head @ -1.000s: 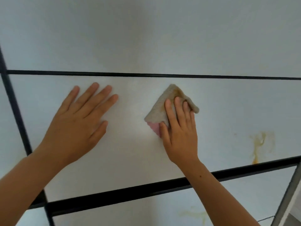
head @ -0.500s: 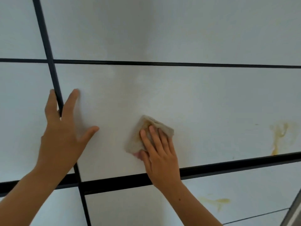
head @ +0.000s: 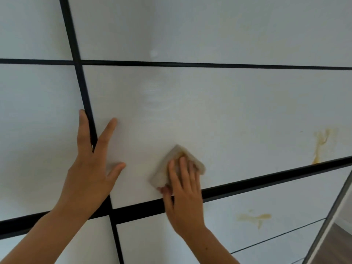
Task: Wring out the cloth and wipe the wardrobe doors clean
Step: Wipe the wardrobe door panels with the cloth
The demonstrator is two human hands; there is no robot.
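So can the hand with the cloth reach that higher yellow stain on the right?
Probably yes. The right hand presses the cloth flat on the same white panel as the yellow stain, and nothing lies between them.

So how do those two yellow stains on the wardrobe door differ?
The upper stain runs mostly up and down, ending at the black bar; the lower stain spreads sideways. The upper stain shares a panel with the cloth; the lower stain sits below the bar. Both are yellowish smears.
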